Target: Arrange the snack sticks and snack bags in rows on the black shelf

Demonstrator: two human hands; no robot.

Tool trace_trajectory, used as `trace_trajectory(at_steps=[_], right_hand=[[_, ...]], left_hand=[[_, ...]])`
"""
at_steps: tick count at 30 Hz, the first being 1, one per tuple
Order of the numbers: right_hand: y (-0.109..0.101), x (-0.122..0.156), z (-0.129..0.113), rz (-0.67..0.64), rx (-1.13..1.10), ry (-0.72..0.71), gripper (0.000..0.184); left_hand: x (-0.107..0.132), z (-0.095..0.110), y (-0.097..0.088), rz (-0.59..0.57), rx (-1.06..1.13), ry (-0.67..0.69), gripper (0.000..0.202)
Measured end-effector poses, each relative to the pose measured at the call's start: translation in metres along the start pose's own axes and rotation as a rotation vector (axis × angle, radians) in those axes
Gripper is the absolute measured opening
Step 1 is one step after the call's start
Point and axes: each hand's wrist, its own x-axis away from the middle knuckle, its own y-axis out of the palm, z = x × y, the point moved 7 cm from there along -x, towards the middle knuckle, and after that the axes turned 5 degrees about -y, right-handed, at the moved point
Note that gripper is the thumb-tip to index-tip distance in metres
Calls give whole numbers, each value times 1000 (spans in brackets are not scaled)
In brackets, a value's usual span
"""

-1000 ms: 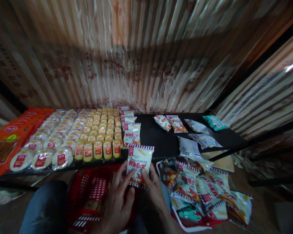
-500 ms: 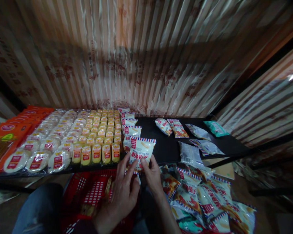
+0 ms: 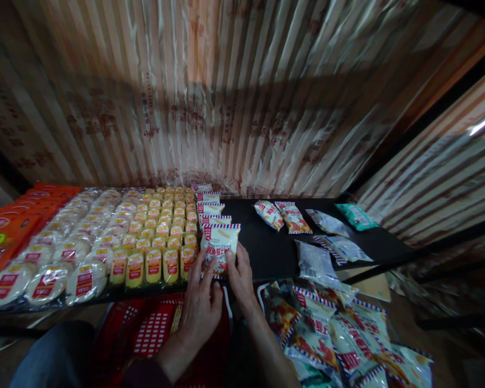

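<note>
A white snack bag (image 3: 221, 237) with red lettering and a striped top edge stands at the front of a column of similar bags (image 3: 210, 209) on the black shelf (image 3: 267, 253). My left hand (image 3: 201, 296) grips its left and lower side, fingers against the front. On its right edge, my right hand (image 3: 241, 274) holds it with the thumb in front. The bag leans back towards the one behind it, and its lower edge is partly covered by my fingers. Just left of it are rows of small yellow packaged cakes (image 3: 153, 264).
Round white wrapped crackers (image 3: 87, 281) and orange packets (image 3: 4, 237) fill the shelf's left. Several loose bags (image 3: 293, 217) and a teal packet (image 3: 356, 216) lie at right. Below are a red basket (image 3: 151, 328) and a heap of bags (image 3: 315, 328). Corrugated sheeting (image 3: 210, 108) stands behind.
Both hands have moved the bag back and slightly left, into line with the column behind it. The view has shifted a little as well.
</note>
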Motion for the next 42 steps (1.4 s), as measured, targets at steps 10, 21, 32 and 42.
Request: trace_trajectory(at_steps=[10,21,32,42], right_hand=[[6,-1,8,-80,79,100,57],[0,-2,1,-56,-43,150,64],[0,-4,1,-34,-109,140,70],[7,-18,5,-54,-240,188,69]], left_hand=[[11,2,16,-8,-196,97,57],[15,3,21,-13,-309,204,61],[20,2,21,-3,-304,226,62],[21,6,26,34,-374,273,60]])
